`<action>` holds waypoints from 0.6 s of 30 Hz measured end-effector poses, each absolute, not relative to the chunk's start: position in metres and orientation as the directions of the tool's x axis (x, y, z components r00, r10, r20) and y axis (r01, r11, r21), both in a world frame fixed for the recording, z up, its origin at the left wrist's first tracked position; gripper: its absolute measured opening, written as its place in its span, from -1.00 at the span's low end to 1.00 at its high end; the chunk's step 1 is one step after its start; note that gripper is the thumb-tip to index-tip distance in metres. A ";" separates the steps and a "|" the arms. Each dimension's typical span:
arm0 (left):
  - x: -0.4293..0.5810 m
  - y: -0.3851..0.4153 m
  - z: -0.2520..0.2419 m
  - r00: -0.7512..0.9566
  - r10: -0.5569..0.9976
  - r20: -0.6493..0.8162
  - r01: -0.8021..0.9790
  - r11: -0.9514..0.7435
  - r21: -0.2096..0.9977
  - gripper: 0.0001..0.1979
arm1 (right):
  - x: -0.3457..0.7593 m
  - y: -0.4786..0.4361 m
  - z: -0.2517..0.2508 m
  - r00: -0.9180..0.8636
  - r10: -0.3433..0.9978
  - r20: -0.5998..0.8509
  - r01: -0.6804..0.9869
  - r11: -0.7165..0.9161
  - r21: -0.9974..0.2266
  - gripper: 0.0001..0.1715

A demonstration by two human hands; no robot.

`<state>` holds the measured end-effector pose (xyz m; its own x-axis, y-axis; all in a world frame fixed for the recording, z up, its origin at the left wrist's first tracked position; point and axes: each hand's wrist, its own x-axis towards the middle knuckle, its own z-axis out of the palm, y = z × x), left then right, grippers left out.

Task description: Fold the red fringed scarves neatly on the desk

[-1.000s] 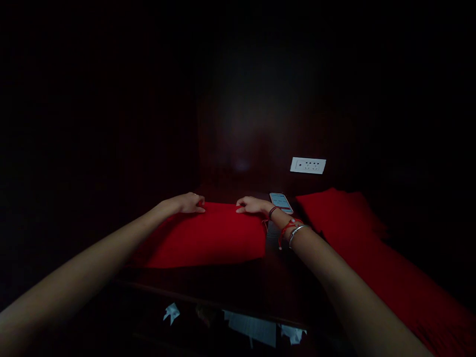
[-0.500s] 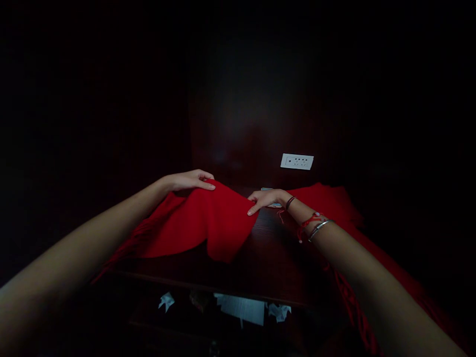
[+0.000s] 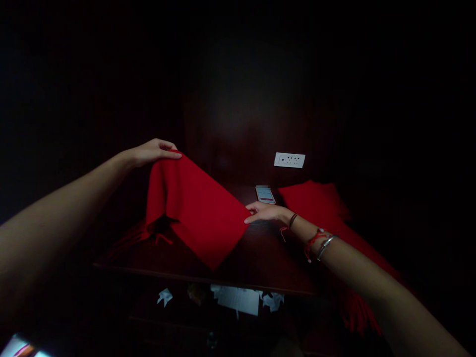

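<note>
A red fringed scarf is stretched between my two hands over a dark wooden desk. My left hand pinches its upper edge, raised above the desktop at the left. At its right corner, my right hand grips the cloth between thumb and fingers, lower down. The scarf's left part droops toward the desk, with fringe lying there. Beyond my right forearm lies more red fringed cloth; whether it joins the held piece I cannot tell.
Behind my right hand a phone with a lit screen lies on the desk. A white wall socket is above it. Below the desktop are white paper and crumpled tissues. A bright object shows at bottom left.
My left hand has moved up and left, pulling the scarf taut and flatter between my hands. My right hand is slightly lower, and the phone behind it now shows fully.
</note>
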<state>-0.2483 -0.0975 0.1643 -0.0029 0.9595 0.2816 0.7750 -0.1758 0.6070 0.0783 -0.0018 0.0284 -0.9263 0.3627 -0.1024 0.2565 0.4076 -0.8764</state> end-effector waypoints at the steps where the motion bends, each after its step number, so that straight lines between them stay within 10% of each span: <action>1: -0.249 -0.096 0.165 -0.022 0.953 0.303 0.773 -0.176 0.609 -0.63 | 0.082 -0.004 0.034 -0.919 0.384 -0.089 0.258 0.417 -0.871 -0.62; 7: -0.250 -0.094 0.168 -0.069 0.950 0.305 0.728 -0.161 0.666 -0.61 | 0.145 -0.013 0.109 -0.793 0.575 0.201 0.203 0.559 -0.804 -0.73; 18: -0.255 -0.071 0.146 -0.181 0.940 0.291 0.713 -0.079 0.697 -0.61 | 0.197 -0.021 0.055 -0.753 0.522 -0.400 0.643 0.456 -0.616 -0.58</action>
